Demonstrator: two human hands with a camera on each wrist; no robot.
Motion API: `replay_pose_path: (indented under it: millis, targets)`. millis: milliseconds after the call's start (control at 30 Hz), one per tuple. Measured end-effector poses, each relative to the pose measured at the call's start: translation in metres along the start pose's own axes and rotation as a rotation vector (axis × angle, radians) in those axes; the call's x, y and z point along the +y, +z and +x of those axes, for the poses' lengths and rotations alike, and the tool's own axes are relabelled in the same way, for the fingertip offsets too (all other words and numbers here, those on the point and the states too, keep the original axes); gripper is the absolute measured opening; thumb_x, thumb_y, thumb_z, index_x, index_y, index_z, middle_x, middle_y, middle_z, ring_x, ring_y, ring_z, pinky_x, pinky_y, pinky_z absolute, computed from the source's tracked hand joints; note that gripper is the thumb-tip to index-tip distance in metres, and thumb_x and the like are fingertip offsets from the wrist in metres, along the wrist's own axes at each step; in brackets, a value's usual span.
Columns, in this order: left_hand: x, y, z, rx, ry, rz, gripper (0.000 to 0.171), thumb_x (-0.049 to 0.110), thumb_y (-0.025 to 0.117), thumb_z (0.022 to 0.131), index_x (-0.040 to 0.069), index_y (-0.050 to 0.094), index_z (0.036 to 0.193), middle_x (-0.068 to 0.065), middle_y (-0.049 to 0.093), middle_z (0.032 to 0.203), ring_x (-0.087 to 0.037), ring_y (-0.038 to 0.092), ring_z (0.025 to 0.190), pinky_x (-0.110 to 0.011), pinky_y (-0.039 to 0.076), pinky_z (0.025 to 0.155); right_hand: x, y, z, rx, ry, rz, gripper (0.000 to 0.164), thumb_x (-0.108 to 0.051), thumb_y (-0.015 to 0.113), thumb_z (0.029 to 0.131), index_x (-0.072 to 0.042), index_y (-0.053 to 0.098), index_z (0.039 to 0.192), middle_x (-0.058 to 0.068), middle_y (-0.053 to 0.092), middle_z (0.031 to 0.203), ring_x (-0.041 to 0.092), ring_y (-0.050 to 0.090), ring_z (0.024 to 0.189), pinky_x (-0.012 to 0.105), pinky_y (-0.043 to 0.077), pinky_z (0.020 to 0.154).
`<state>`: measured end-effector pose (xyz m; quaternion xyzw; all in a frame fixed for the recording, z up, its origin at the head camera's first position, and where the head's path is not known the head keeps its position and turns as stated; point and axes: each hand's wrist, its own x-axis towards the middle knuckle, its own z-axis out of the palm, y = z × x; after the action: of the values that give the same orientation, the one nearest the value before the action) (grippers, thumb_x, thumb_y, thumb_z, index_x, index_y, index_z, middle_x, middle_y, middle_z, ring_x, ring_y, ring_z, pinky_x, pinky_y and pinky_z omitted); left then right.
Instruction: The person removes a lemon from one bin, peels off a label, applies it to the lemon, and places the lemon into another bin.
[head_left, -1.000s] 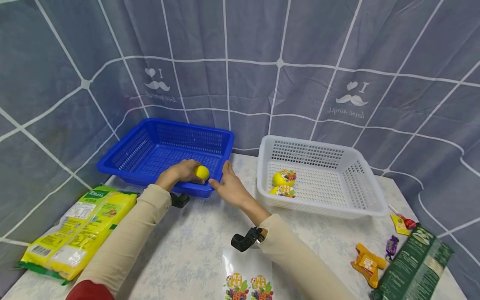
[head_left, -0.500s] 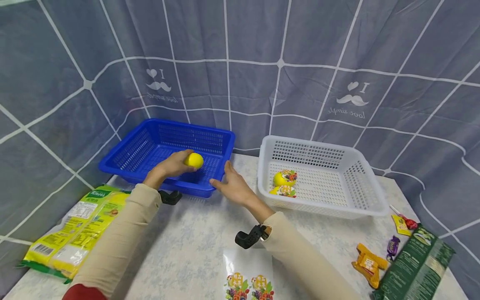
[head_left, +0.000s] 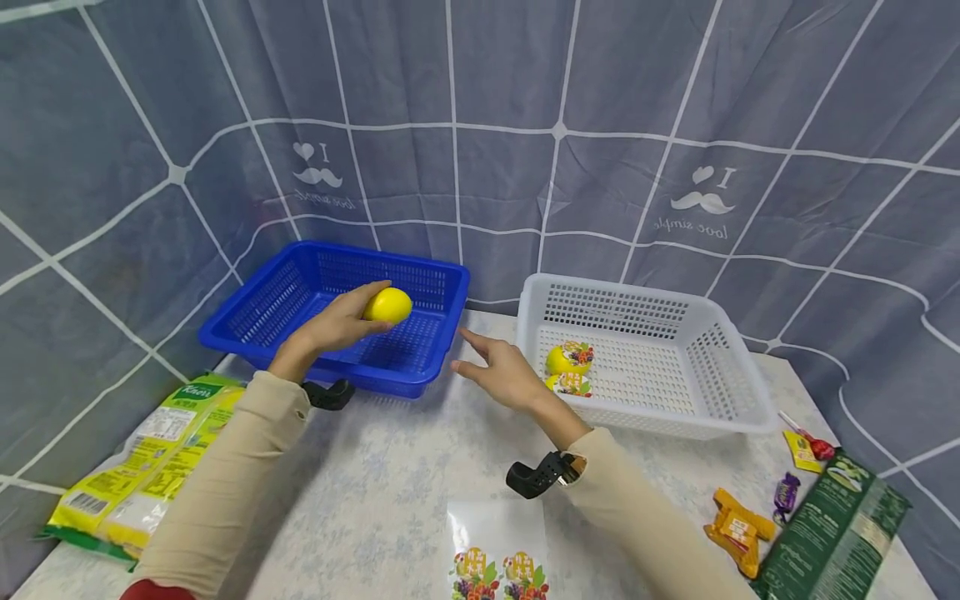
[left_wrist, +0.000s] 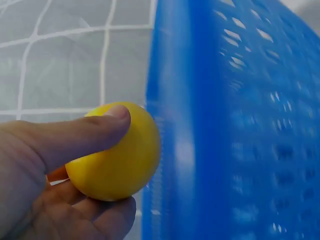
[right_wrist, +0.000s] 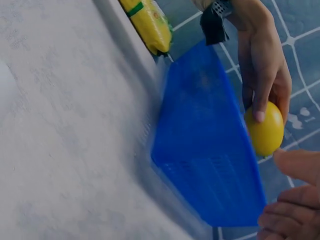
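My left hand (head_left: 337,323) grips a lemon (head_left: 388,306) between thumb and fingers, above the blue basket (head_left: 405,379). In the left wrist view the thumb lies across the near side of the lemon (left_wrist: 135,165), with the fingers beneath it. My right hand (head_left: 504,372) holds nothing; its thumb and fingers are extended between the two baskets, just off the blue basket's right side. Inside the white basket (head_left: 667,423), at its left end, lie two yellow lemons (head_left: 564,358) bearing printed fruit stickers.
A clear sheet with two fruit stickers (head_left: 497,525) lies at the front middle of the table. A yellow Knorr bag (head_left: 142,467) is at left. On the right are a green packet (head_left: 828,529), an orange-wrapped item (head_left: 738,532), a purple candy (head_left: 785,496) and a red lollipop (head_left: 819,447).
My left hand has lifted the lemon from the blue basket's front right corner to above the basket. My right hand has moved away from that basket's rim, to the right.
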<state>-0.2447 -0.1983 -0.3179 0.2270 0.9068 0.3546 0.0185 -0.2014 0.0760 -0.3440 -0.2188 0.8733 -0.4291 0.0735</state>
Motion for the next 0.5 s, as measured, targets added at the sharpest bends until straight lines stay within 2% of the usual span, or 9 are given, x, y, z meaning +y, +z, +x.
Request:
replay_pose_path:
  millis: [100,333,400,500]
  targets:
    - [0.009,0.004,0.002,-0.046,0.042,-0.086,0.066,0.007,0.063,0.096,-0.006,0.029,0.150,-0.029,0.043,0.142,-0.038,0.051,0.113,-0.053,0.041,0.101,0.002,-0.010,-0.005,0.028,-0.026,0.015,0.060,-0.031,0.063,0.097,-0.008,0.041,0.149,0.004,0.041,0.152,0.027,0.044,0.135,0.038,0.038,0.110]
    - [0.035,0.022,0.007,-0.219,0.118,-0.281,0.065,0.011,0.064,0.097,0.004,0.031,0.152,-0.018,0.047,0.141,-0.031,0.051,0.116,-0.049,0.043,0.102,0.008,-0.030,-0.019,0.049,-0.025,0.073,0.067,-0.036,0.067,0.094,-0.016,0.038,0.152,0.001,0.039,0.154,0.024,0.041,0.138,0.040,0.039,0.108]
    - [0.042,0.027,0.009,-0.262,0.132,-0.316,0.064,0.012,0.064,0.097,0.006,0.033,0.152,-0.016,0.046,0.142,-0.030,0.050,0.119,-0.048,0.042,0.104,0.010,-0.035,-0.023,0.053,-0.026,0.081,0.069,-0.037,0.069,0.093,-0.018,0.038,0.152,0.000,0.038,0.154,0.022,0.040,0.138,0.040,0.039,0.108]
    - [0.052,0.036,0.012,-0.316,0.151,-0.341,0.063,0.012,0.064,0.097,0.008,0.034,0.152,-0.014,0.047,0.141,-0.029,0.050,0.118,-0.047,0.043,0.104,0.014,-0.040,-0.029,0.054,-0.057,0.094,0.072,-0.035,0.070,0.092,-0.014,0.037,0.152,0.002,0.036,0.155,0.023,0.039,0.139,0.040,0.039,0.108]
